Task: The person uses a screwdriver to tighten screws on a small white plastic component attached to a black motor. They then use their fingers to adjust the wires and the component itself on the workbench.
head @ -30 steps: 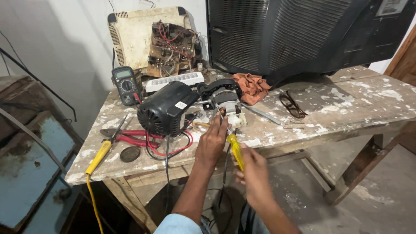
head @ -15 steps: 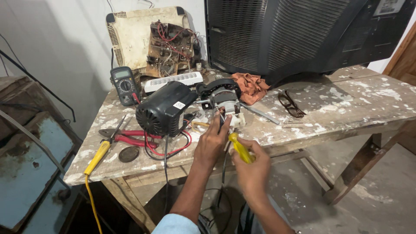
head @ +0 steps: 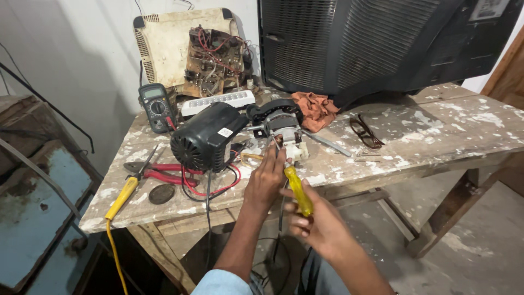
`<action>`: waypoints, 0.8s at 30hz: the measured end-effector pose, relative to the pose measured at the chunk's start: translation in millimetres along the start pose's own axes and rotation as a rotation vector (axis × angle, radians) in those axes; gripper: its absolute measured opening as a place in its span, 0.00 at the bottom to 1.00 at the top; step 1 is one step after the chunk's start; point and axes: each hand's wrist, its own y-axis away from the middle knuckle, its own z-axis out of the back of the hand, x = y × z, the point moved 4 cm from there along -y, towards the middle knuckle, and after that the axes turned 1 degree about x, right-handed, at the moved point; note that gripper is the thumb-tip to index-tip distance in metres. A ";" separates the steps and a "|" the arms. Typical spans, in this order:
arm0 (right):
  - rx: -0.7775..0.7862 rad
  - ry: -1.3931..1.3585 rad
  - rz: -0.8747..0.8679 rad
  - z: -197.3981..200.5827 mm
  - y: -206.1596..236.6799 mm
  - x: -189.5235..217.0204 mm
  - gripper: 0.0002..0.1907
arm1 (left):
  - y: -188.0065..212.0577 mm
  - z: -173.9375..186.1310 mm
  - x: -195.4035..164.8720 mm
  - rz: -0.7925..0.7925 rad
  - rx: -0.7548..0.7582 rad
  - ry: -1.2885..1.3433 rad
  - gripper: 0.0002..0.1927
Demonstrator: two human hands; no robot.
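Note:
A black electric motor [head: 204, 139] lies on a paint-spattered wooden table [head: 436, 134], with a white and grey gear assembly [head: 284, 134] at its right end. My left hand [head: 266, 177] rests on the table edge, fingers touching the small parts just below that assembly. My right hand [head: 322, 221] holds a yellow-handled screwdriver [head: 298, 189], its shaft angled up toward the assembly beside my left fingers. Red and black wires [head: 215, 188] loop from under the motor.
A multimeter [head: 155, 106], white strip [head: 218, 102], open circuit board chassis [head: 210, 54] and a large black television [head: 376, 41] stand at the back. Red pliers [head: 158, 173], a yellow-handled tool [head: 123, 196], orange rag [head: 315, 108] and glasses [head: 364, 131] lie around. A blue metal box [head: 33, 213] sits left.
My right hand has risen and swung the screwdriver tip up toward the gear assembly. My left hand has stayed at the assembly, shifting slightly.

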 end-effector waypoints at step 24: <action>0.023 -0.027 0.134 7.3 -13.8 -6.1 0.20 | -3.7 1.8 2.2 0.008 0.014 -0.070 0.21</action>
